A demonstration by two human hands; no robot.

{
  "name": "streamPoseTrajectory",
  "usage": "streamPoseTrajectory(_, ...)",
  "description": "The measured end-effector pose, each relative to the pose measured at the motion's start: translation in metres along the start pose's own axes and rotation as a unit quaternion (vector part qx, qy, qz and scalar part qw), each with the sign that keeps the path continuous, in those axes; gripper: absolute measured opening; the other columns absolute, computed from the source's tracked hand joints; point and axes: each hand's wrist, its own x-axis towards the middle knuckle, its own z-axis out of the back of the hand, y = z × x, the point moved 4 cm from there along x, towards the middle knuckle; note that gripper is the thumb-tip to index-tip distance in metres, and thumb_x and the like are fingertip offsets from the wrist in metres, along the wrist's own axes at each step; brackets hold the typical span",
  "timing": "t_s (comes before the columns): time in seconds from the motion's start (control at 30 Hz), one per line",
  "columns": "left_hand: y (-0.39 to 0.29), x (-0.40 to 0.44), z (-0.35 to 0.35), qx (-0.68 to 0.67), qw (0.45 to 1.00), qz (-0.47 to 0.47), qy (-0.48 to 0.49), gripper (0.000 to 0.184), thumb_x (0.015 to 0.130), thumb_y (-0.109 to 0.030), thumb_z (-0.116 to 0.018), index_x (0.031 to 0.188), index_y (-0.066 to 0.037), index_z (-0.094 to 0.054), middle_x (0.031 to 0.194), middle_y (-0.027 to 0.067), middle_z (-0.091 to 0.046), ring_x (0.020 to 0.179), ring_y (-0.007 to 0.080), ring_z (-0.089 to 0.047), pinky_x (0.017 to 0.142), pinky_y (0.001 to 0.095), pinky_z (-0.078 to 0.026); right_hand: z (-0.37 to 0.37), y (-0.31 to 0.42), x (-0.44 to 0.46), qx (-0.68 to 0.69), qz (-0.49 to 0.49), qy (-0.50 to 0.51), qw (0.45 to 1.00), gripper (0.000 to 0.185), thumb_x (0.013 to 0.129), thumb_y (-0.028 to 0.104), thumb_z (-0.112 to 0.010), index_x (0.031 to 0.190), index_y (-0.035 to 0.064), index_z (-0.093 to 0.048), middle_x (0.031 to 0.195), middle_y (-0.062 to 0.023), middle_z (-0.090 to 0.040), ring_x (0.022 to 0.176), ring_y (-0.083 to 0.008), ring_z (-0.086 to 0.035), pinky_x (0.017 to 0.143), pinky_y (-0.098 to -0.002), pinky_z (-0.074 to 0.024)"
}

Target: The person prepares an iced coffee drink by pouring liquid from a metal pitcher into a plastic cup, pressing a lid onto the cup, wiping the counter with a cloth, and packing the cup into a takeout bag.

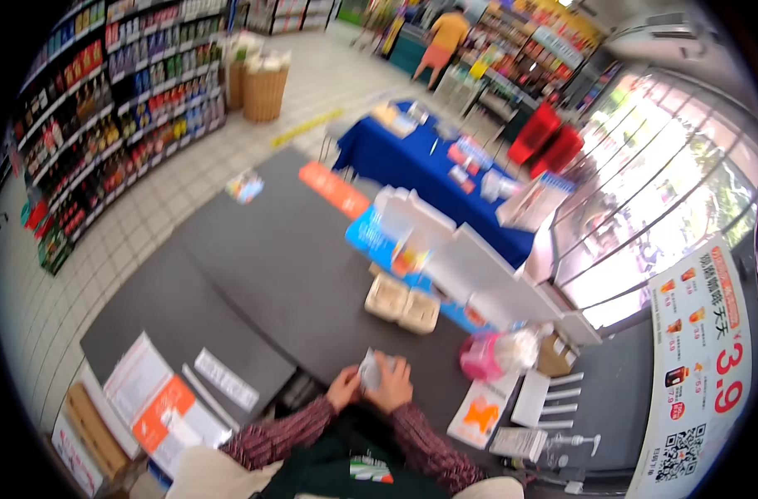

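Beyond the grey counter [262,224] stand shop shelves [158,90]; left grip [342,389] and right grip [392,386] hold a pale item [368,372].

One head-worn view faces forward and down, tilted; the fingers [382,364] near, low centre; shelves [164,83] far.

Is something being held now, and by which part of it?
A small pale object, too blurred to name, is held by its sides: right grip at its right, left grip at its left.

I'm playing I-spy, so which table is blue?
The far table, beyond the white panels: blue cloth covers it. The near table, under the left hand and right hand, is dark grey.
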Motion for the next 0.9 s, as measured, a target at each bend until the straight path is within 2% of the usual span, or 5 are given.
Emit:
streamPoseTrajectory(0.1,-0.006,-0.001,-0.005,-0.03,0.995,0.093,0.001,0.04,0.099,-0.032,-0.051,0.136,-0.018,-0.045,0.115,0.0002,-0.058,0.084,0.0136,-0.062,0.08,0.0344,-0.055,-0.004,-0.007,0.004,0.006,-0.05,0.09,0.995,0.089,0.056,0.034,-0.081,0.135,0.0249,-0.042,0.141,-0.0241,-0.031,0.124,-0.0483,-0.038,0.093,-0.0514,-0.0485)
streamPoseTrajectory(0.37,-0.027,0.0,-0.026,0.023,0.992,0.118,0.043,0.042,0.099,-0.031,-0.052,0.138,-0.016,-0.044,0.119,0.0048,-0.058,0.101,0.0177,-0.062,0.083,0.035,-0.052,0.023,-0.024,0.011,0.041,-0.088,0.165,0.982,0.09,0.058,0.046,-0.08,0.135,0.0217,-0.041,0.116,-0.0238,-0.048,0.114,-0.042,-0.049,0.094,-0.0489,-0.0465)
streamPoseTrajectory(0.4,-0.032,-0.005,-0.034,0.051,0.983,0.116,0.137,0.056,0.1,-0.041,-0.045,0.148,-0.018,-0.026,0.145,0.008,-0.04,0.129,0.0281,-0.044,0.102,0.0523,-0.039,0.04,-0.02,0.01,0.036,-0.079,0.159,0.983,0.089,0.058,0.047,-0.08,0.134,0.0216,-0.042,0.115,-0.0235,-0.048,0.114,-0.0415,-0.049,0.094,-0.0482,-0.0468)
streamPoseTrajectory(0.77,-0.152,-0.09,-0.114,-0.045,0.947,0.009,0.317,0.05,0.099,-0.037,-0.05,0.141,-0.014,-0.039,0.131,0.0086,-0.053,0.118,0.0252,-0.056,0.098,0.0385,-0.046,0.304,0.022,0.021,0.006,0.104,0.044,0.994,0.083,0.059,0.039,-0.079,0.129,0.009,-0.048,0.109,-0.0211,-0.052,0.113,-0.0383,-0.049,0.101,-0.0412,-0.0398)
streamPoseTrajectory(0.9,-0.137,-0.085,-0.102,-0.015,0.951,0.0,0.308,0.047,0.098,-0.036,-0.052,0.139,-0.013,-0.043,0.127,0.0087,-0.055,0.114,0.0235,-0.058,0.095,0.0363,-0.047,0.421,0.064,0.024,-0.014,0.019,0.022,0.999,0.083,0.058,0.036,-0.079,0.13,0.0089,-0.046,0.118,-0.0204,-0.051,0.116,-0.0344,-0.048,0.1,-0.0393,-0.0407)
